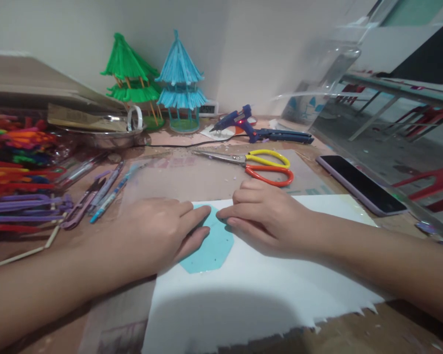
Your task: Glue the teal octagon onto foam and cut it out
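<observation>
A light-blue octagonal piece of card (210,253) lies flat on a torn-edged white sheet of paper (258,290). My left hand (162,228) rests over the card's left side, index finger and thumb stretched out and apart on it. At the card's upper right edge, my right hand (269,216) touches down with index fingertip and thumb slightly apart, its other fingers loosely bent. Neither hand has anything lifted. Parts of the card's left and upper right edges are hidden under the fingers. Scissors (243,160) with one yellow and one red handle lie just beyond the hands.
A blue glue gun (239,120) with a lit red light lies behind the scissors. Green (133,73) and blue (180,73) model towers stand by the wall. Colourful pipe cleaners (22,172) and pens (110,191) lie left, a phone (362,184) right.
</observation>
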Demonstrator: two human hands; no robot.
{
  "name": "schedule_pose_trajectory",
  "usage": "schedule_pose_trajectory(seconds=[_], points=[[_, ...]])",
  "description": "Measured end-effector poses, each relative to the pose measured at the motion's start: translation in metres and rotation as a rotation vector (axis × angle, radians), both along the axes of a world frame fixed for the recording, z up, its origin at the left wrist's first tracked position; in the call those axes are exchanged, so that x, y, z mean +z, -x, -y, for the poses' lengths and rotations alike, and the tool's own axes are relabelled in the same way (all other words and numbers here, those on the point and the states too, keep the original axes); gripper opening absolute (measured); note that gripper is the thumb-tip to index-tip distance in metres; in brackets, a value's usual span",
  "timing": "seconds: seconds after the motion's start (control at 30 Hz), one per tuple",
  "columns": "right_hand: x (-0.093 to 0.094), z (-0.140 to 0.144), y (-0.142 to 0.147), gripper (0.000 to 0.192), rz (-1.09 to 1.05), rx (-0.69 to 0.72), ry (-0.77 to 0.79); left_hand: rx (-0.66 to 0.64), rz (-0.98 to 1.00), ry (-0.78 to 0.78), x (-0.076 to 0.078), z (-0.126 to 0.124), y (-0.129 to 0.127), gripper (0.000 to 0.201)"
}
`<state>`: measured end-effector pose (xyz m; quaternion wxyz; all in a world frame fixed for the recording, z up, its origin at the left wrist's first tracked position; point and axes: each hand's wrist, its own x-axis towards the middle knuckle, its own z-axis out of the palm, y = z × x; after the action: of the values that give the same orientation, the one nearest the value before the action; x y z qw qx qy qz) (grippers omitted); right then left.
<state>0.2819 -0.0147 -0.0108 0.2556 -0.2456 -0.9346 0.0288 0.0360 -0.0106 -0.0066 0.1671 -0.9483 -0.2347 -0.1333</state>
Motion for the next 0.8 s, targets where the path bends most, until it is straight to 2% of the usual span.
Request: schedule_pose_trajectory(seconds=[0.2,0.3,0.47,0.8], points=[[0.0005,0.0005,0.0005,0.028,0.007,-0.009,0.029,0.033,-0.033,0.085,0.0031,-0.0014,-0.0015,0.031],[0.001,0.0005,0.0011,0.029,0.011,-0.019,0.048,0.039,-0.024,0.079,0.0029,-0.001,-0.0012,0.031],[0.0011,0.0004,0.0018,0.029,0.012,-0.011,0.039,-0.034,-0.022,0.036,0.0018,-0.0009,-0.0004,0.031],[-0.0007,-0.001,0.0003,0.031,-0.058,0.009,0.021,-0.036,-0.045,0.033,0.0055,-0.0011,-0.0032,0.029]])
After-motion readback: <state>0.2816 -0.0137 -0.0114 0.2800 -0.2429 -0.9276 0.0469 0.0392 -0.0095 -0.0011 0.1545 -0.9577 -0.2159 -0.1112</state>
